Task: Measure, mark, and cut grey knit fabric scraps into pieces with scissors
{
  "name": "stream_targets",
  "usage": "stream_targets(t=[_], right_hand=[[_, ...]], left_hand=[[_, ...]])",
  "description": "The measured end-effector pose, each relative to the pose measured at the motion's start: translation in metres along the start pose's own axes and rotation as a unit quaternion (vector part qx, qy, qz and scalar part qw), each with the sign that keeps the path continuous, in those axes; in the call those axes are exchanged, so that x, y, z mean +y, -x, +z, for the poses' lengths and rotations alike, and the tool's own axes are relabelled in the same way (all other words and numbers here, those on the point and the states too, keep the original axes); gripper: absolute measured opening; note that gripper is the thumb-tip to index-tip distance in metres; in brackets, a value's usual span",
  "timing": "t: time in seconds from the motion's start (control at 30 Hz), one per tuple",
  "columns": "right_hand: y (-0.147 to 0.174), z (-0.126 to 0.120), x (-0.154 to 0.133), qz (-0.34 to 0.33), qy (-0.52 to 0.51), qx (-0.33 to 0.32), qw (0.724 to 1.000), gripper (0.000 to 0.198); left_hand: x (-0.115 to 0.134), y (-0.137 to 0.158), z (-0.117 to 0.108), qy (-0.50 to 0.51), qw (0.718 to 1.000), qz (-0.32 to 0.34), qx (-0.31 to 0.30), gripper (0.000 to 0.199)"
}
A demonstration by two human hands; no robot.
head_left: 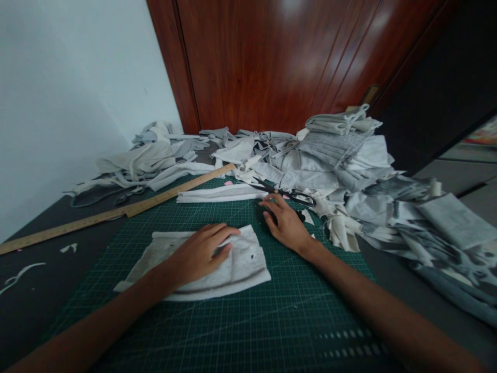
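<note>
My left hand (205, 248) lies with fingers extended on a light grey piece of fabric (244, 259), which has a few small dark marks or holes and a folded lower edge. The fabric rests flat on a green gridded cutting mat (217, 326). My right hand (285, 223) is at the mat's far right, its fingers curved and apart. Beneath it a dark object partly shows; its kind is hidden. Just beyond the fingertips lie black-handled scissors (305, 198), beside a folded white fabric strip (217, 193).
A wooden ruler (171, 194) crosses the mat's far left corner. Grey and white fabric heaps (151, 150) line the back, with a tall folded stack (337, 140) and more cloth (446, 223) at the right. Small scraps (69, 248) lie left. A wooden door (256, 62) stands behind.
</note>
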State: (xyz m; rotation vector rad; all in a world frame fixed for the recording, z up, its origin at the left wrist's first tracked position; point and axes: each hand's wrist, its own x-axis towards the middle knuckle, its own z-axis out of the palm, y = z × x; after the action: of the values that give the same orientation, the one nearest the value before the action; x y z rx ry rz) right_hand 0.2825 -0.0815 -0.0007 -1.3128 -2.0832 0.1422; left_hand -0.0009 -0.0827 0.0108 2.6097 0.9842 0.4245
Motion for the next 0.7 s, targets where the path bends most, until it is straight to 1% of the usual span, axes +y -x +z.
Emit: stream_targets(t=[0.03,0.1,0.27,0.4,0.6,0.7], right_hand=[[0.0,0.001,0.0,-0.004,0.011,0.015,1.0,0.037],[0.001,0.002,-0.001,-0.03,0.014,0.019,0.999,0.04],[0.006,0.001,-0.018,-0.103,-0.032,-0.008,0.994,0.04],[0.01,0.0,-0.03,-0.153,-0.012,-0.031,0.988,0.034],[0.009,0.002,-0.029,-0.185,0.011,-0.061,0.981,0.026],[0.007,0.002,-0.03,-0.18,0.011,-0.095,0.979,0.027]], left_hand=[[0.0,0.0,0.0,-0.001,1.0,-0.002,0.006,0.037],[0.0,0.001,0.001,-0.002,1.0,-0.002,0.021,0.04],[0.001,-0.001,0.003,-0.008,0.998,-0.009,0.06,0.042],[-0.001,-0.002,0.003,-0.022,0.994,-0.036,0.105,0.047],[-0.006,-0.003,0.002,-0.066,0.988,-0.049,0.129,0.047],[-0.008,-0.003,0.002,-0.091,0.985,-0.046,0.142,0.049]])
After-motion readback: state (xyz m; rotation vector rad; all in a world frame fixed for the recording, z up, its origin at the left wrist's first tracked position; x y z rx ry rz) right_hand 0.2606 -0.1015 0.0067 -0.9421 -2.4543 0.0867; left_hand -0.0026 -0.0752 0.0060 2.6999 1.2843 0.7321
